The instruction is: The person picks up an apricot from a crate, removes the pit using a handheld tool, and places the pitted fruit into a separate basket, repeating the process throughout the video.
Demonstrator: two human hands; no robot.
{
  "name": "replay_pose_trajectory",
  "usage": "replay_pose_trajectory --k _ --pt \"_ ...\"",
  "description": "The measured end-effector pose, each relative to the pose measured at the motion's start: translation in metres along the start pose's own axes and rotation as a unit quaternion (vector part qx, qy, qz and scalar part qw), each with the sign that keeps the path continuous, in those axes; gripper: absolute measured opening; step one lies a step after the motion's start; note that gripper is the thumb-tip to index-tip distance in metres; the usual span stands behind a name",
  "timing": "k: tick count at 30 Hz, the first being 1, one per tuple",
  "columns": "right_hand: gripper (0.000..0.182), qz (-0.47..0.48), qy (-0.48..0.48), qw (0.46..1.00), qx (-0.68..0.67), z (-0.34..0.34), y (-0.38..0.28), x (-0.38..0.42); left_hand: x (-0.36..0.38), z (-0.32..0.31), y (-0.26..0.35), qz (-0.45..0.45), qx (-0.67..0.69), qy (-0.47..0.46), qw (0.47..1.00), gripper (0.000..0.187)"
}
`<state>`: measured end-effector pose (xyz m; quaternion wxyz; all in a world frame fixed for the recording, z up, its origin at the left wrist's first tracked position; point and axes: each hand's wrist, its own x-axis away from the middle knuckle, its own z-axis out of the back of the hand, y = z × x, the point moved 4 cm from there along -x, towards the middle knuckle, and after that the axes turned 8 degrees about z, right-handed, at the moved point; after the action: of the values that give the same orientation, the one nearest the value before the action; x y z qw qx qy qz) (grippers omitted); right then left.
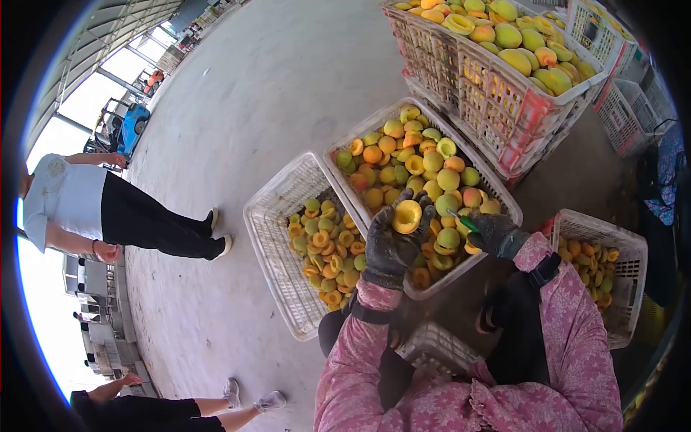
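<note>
My left hand (392,246), in a dark grey work glove, holds up a halved yellow peach (407,217) with its hollow cut face towards me. My right hand (497,234), gloved as well, is closed round the green handle of a small knife (463,220), whose short blade points left towards the peach half. Knife and fruit are apart. Below both hands stands a white crate (338,153) full of whole and halved peaches (432,160). Beside it on the left, a second white crate (268,209) contains peach halves (327,252).
Stacked crates (497,86) heaped with peaches rise at the upper right. Another peach crate (626,248) stands at my right. A person (93,198) in a light top is at the left, another person's legs (209,416) lower left. A blue forklift (132,126) is farther back.
</note>
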<state>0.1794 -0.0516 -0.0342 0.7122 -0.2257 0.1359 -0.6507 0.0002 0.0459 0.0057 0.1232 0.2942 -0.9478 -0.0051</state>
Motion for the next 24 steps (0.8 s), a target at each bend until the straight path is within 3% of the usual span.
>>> replay_pose_trajectory --k 2,3,5,6,8,9,10,11,12,14,16,18,19,22,24 --pt "0.046 -0.036 -0.309 0.943 0.122 -0.037 0.030 0.018 -0.001 0.007 0.002 0.013 0.024 -0.016 0.999 0.042" --pt "0.046 -0.036 -0.310 0.941 0.126 -0.052 0.049 0.027 -0.002 0.008 0.003 0.027 0.043 -0.030 0.998 0.044" --pt "0.042 -0.005 -0.215 0.971 0.104 -0.063 0.066 0.035 0.004 0.000 0.005 0.039 0.032 -0.040 0.998 0.046" --pt "0.042 -0.004 -0.219 0.970 0.107 -0.064 0.068 0.034 0.008 -0.005 0.003 0.054 0.019 -0.047 0.997 0.048" --pt "0.034 0.024 0.043 0.994 -0.099 -0.043 0.060 0.025 0.010 -0.013 0.002 0.063 0.012 -0.033 0.997 0.047" --pt "0.034 0.024 0.041 0.994 -0.094 -0.029 0.045 0.021 0.010 -0.015 0.001 0.073 0.005 -0.021 0.997 0.047" --pt "0.031 -0.068 0.037 0.945 -0.317 -0.010 0.027 0.019 0.009 -0.017 -0.001 0.074 0.009 -0.024 0.997 0.047" --pt "0.029 -0.156 0.033 0.839 -0.520 0.004 0.007 0.021 0.009 -0.017 -0.002 0.060 -0.013 -0.023 0.998 0.047" --pt "0.029 -0.157 0.032 0.840 -0.518 0.017 -0.009 0.023 0.010 -0.018 -0.002 0.046 -0.037 -0.021 0.998 0.047" --pt "0.024 -0.060 0.089 0.783 -0.612 0.043 -0.044 0.028 0.010 -0.015 -0.002 0.067 -0.029 -0.041 0.996 0.047" --pt "0.026 -0.063 0.077 0.804 -0.587 0.055 -0.065 0.030 0.008 -0.008 -0.001 0.088 -0.021 -0.059 0.994 0.047" --pt "0.027 -0.053 0.049 0.802 -0.593 0.055 -0.080 0.032 0.008 -0.007 -0.006 0.205 0.116 -0.139 0.962 0.045" --pt "0.027 -0.035 0.037 0.803 -0.593 0.048 -0.079 0.031 0.009 -0.002 -0.008 0.202 0.118 -0.138 0.962 0.045" --pt "0.025 -0.051 0.010 0.788 -0.613 0.041 -0.085 0.028 0.011 -0.003 -0.014 0.152 0.120 -0.082 0.978 0.044" --pt "0.024 -0.047 -0.006 0.796 -0.603 0.041 -0.089 0.024 0.009 0.008 -0.016 0.160 0.137 0.105 0.972 0.040"
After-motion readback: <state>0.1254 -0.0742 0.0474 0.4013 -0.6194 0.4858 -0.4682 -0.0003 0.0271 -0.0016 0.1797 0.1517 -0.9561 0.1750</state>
